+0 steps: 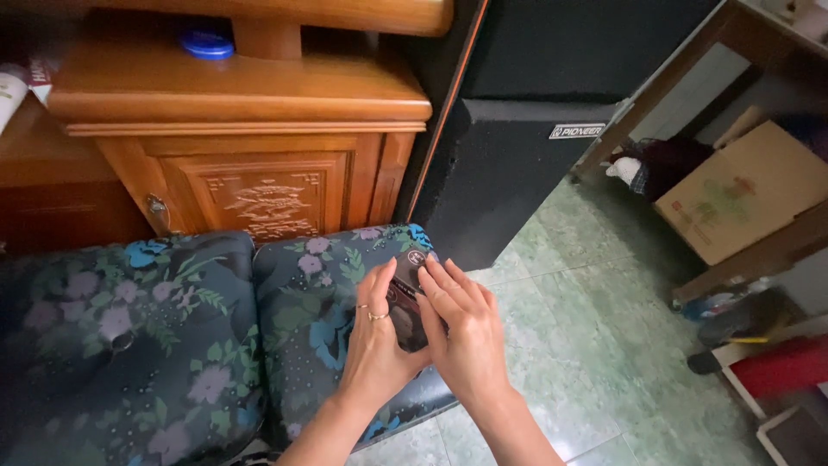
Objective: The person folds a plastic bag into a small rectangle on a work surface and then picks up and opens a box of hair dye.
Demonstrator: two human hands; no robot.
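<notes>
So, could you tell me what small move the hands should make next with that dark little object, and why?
Probably set the small dark object down on the floral cushion just beneath it. Both the left hand and the right hand cup it above the cushion edge, next to the tiled floor, so a slip could drop it onto hard tile.

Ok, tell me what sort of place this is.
Most likely a room in a home, perhaps a living room. A carved wooden cabinet stands behind floral seat cushions, a large black speaker sits on green floor tiles, and both hands hold a small dark device.
</notes>
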